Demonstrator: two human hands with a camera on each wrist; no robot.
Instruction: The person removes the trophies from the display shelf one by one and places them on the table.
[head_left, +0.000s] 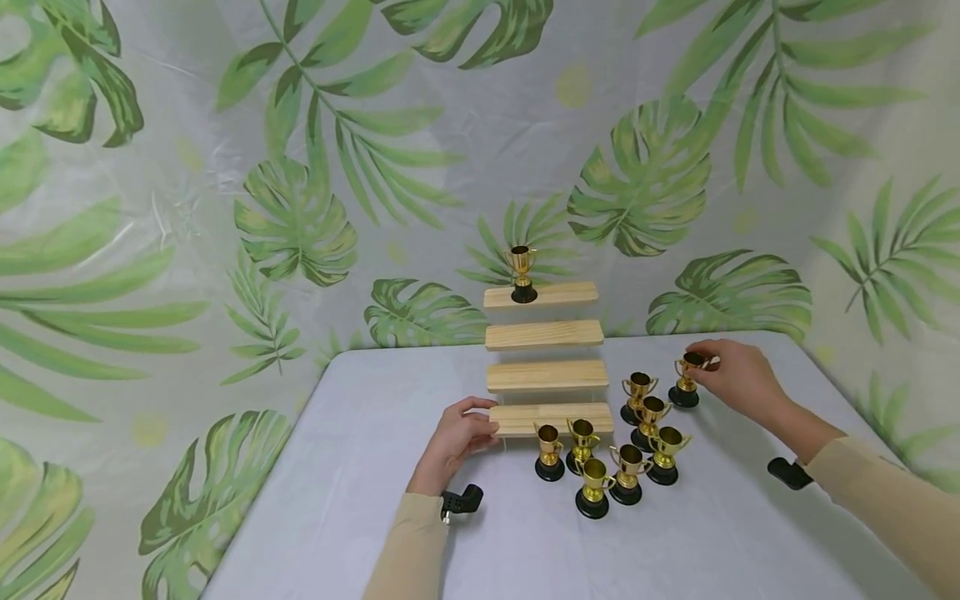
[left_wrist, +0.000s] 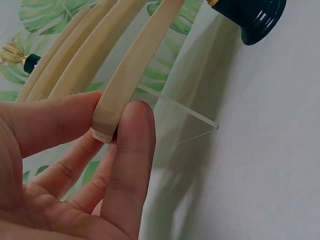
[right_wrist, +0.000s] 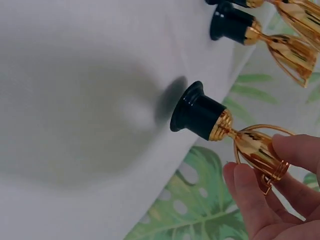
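My left hand [head_left: 461, 433] pinches the left end of the lowest wooden board [left_wrist: 131, 70] of a four-step display stand between thumb and finger. On the right, my right hand [head_left: 738, 379] pinches the cup of a small gold trophy [right_wrist: 260, 150] with a black base. That trophy is upright at the table's right side, its shadow close by the base in the right wrist view. One gold trophy [head_left: 521, 271] stands left of centre on the top board [head_left: 566, 293]. Several more trophies, such as the front one [head_left: 594, 487], stand grouped before the stand and to its right.
A white cloth [head_left: 360, 500] covers the table. Clear thin supports [left_wrist: 185, 107] carry the boards. The two middle boards [head_left: 543, 335] bear nothing. Behind the table hangs a leaf-patterned curtain [head_left: 420, 142]. Each wrist wears a small black device [head_left: 463, 500].
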